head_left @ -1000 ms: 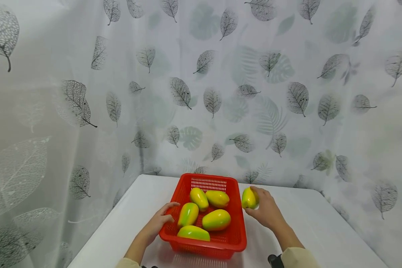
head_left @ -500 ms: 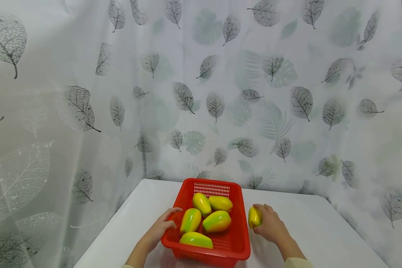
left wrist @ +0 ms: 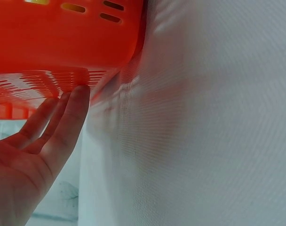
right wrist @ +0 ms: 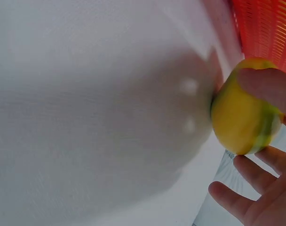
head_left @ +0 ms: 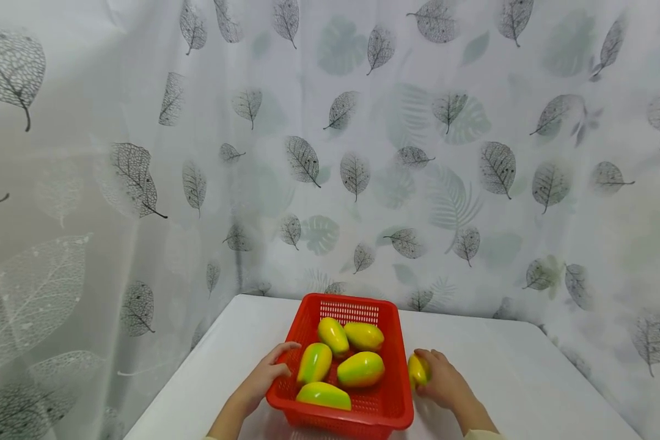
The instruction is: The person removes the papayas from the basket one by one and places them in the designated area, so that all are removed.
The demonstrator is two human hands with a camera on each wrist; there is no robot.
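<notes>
A red plastic basket (head_left: 382,391) with slotted walls stands on the white table, holding several yellow-green mangoes (head_left: 360,369). At its left side is my left hand (head_left: 258,380), thumb and forefinger over the rim. The left wrist view shows other fingers (left wrist: 67,120) of this hand against the basket's outer wall. Just right of the basket, my right hand (head_left: 445,382) holds another mango (right wrist: 246,110) between thumb and fingers, low over the table. Two of that hand's fingers are spread away from the fruit in the right wrist view.
The white table (head_left: 506,366) extends to both sides of the basket. A pale curtain (head_left: 363,153) printed with leaves hangs behind the table and along its sides.
My right hand has moved down and toward me with its mango, along the basket's right side. The left hand stays at the rim. The head view has shifted slightly.
</notes>
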